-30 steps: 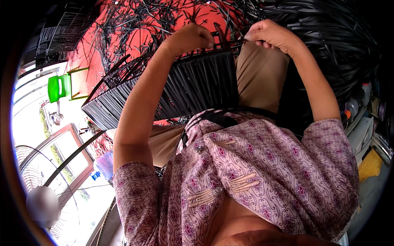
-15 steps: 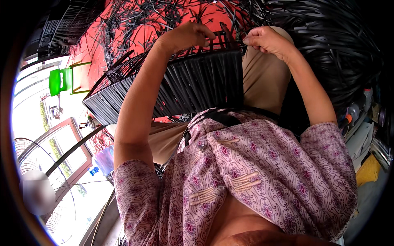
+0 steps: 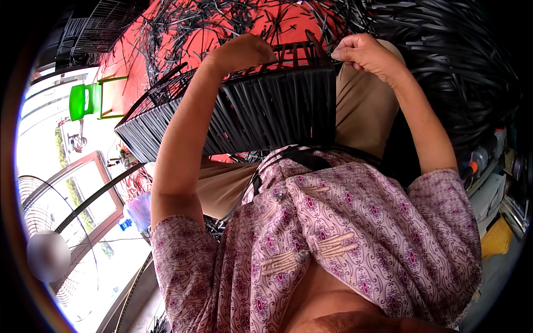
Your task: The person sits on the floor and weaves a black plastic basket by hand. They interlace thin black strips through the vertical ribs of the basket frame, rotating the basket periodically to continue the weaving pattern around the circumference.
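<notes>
Across my lap lies a long black frame point(image 3: 266, 108), its near side covered with closely set flat black plastic strips and its upper part an open lattice. Over the lattice my left hand point(image 3: 241, 54) is closed, fingers curled down at the far edge; what they grip is hidden. At the frame's right end, above my knee, my right hand point(image 3: 367, 57) is closed in a pinch between thumb and forefinger. Anything in that pinch is too small to make out.
Black strip scraps point(image 3: 233, 19) litter a red sheet point(image 3: 302, 22) beyond the frame. A big heap of black strips point(image 3: 444, 72) lies to the right. At left are a green chair point(image 3: 84, 102) and a fan point(image 3: 41, 205); bottles and a yellow item point(image 3: 496, 238) sit at right.
The left hand's fingers, earlier apart with the forefinger stretched right, have curled in and down toward the lattice. My right hand keeps its pinch near the frame's end.
</notes>
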The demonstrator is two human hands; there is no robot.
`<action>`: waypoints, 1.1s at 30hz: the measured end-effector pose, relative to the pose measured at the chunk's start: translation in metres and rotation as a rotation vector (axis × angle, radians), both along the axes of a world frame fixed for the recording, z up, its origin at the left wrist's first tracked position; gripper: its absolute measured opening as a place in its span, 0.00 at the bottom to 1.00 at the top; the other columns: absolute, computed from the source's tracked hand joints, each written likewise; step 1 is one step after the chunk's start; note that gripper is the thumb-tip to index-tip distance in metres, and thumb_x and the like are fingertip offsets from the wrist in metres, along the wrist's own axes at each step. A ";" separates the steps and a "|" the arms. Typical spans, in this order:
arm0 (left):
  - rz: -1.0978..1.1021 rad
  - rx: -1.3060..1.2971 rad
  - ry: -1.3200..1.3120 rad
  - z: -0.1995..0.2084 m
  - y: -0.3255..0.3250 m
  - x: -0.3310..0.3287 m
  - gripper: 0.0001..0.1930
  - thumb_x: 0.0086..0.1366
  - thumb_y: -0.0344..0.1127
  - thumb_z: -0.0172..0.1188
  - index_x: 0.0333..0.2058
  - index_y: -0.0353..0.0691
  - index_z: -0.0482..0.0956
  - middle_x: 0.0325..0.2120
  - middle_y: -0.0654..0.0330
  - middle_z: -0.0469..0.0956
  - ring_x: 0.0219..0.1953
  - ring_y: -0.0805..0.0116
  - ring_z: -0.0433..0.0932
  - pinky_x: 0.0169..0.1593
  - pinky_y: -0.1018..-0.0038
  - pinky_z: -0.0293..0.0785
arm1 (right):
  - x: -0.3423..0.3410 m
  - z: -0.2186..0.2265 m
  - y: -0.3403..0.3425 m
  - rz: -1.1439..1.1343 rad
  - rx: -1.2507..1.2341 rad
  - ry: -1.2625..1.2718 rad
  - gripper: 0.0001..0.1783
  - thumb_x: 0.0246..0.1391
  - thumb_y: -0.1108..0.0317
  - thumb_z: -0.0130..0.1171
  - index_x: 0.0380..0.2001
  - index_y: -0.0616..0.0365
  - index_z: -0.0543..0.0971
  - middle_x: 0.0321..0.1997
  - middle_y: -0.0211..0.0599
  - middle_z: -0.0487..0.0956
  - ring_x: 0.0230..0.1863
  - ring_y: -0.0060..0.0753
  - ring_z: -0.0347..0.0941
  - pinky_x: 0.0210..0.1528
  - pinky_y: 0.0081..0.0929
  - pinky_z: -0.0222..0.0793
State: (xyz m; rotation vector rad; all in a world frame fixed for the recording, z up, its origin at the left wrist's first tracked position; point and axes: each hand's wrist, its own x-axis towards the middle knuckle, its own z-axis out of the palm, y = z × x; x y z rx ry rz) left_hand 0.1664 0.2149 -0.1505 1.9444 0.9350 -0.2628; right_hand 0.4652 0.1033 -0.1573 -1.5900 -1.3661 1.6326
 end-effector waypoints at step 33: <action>0.304 -0.207 -0.047 0.016 0.011 -0.084 0.12 0.58 0.29 0.58 0.40 0.35 0.83 0.27 0.67 0.78 0.28 0.76 0.72 0.32 0.78 0.68 | -0.004 0.004 -0.009 0.002 -0.094 -0.123 0.18 0.57 0.50 0.63 0.25 0.53 0.79 0.20 0.22 0.72 0.18 0.12 0.65 0.17 0.13 0.55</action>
